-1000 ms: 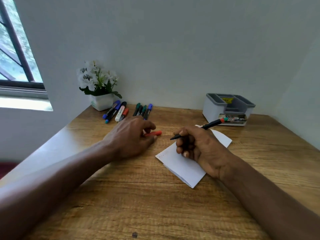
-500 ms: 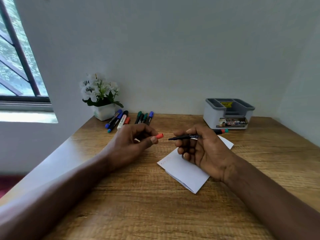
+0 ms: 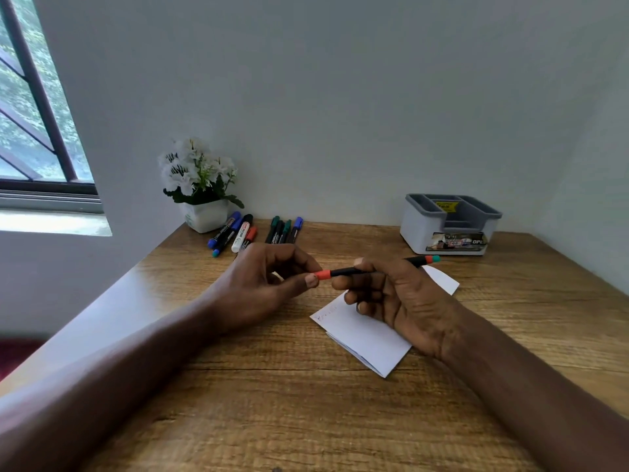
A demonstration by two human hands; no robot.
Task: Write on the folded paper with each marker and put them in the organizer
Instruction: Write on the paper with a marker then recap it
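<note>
Over the middle of the table (image 3: 306, 420), both hands are up off the wood now. 1 s ago the left hand (image 3: 262, 284) lay low w/ the red cap (image 3: 321, 275) by the desk and the right hand (image 3: 398, 301) had the marker (image 3: 350, 271) tip aimed down at the sheet; half a sec ago cap and tip were level but apart. Now they've met: thumb and forefinger of the left hand pinch the cap, which sits on the marker's front end, though from this angle I can't tell if it's pushed fully home. The right hand's fingers are curled round the black barrel, the red-and-teal back end sticking out toward the organizer (image 3: 418, 226). The folded paper (image 3: 367, 338) lies flat under and just beside the right hand, faint writing near its left corner, same spot as before. The organizer stands at the back right by the wall, well apart from the hands. The loose markers (image 3: 235, 231) are unmoved in two bunches at the back, next to the flower pot (image 3: 206, 216).
</note>
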